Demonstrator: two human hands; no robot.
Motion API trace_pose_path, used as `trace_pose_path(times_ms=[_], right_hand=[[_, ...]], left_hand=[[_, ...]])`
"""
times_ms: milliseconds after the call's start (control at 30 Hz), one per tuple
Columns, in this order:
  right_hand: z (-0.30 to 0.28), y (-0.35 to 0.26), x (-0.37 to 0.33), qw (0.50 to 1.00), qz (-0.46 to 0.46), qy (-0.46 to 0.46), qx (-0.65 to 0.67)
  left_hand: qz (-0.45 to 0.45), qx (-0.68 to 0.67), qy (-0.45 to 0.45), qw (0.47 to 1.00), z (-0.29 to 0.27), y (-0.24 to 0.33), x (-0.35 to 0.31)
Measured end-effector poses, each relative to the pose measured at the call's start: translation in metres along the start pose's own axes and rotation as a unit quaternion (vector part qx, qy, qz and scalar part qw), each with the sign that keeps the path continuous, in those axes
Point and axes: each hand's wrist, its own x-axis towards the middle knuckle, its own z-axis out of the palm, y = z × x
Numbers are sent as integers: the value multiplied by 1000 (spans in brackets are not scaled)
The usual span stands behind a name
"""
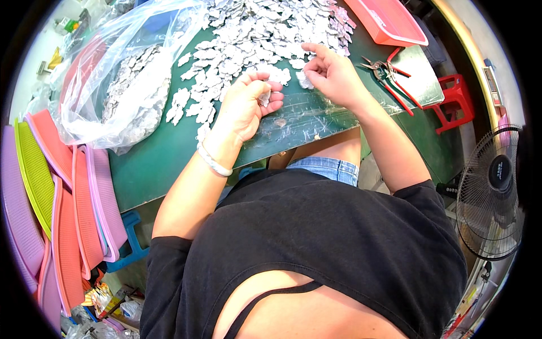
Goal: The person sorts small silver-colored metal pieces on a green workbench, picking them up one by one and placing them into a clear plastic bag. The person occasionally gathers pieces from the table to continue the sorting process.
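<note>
Above the table, the left hand curls round a piece.

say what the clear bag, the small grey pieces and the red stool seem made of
Clear bag: likely thin glossy plastic film, being see-through and creased. Small grey pieces: matt and pale, perhaps metal or plastic, can't tell. Red stool: probably smooth moulded plastic, evenly coloured.

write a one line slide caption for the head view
Left hand holding a pale piece, right hand beside a pile of similar pieces on a green table, red-handled tools nearby.
</note>
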Motion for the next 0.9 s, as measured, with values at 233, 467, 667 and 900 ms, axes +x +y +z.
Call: trace_pose_path(times_ms=[233,467,667,900], right_hand=[[3,-23,5,992,42,-55,107],[10,14,17,936,-150,55,-314],[6,2,17,999,24,10,-38],[6,-22,18,971,108,-85,197]], left_hand=[[-4,37,-17,999,3,-9,0],[-10,7,-3,1000,3,-5,-2],[-10,-10,-8,1000,3,-4,-4],[16,-8,-18,1000,-3,-8,0]])
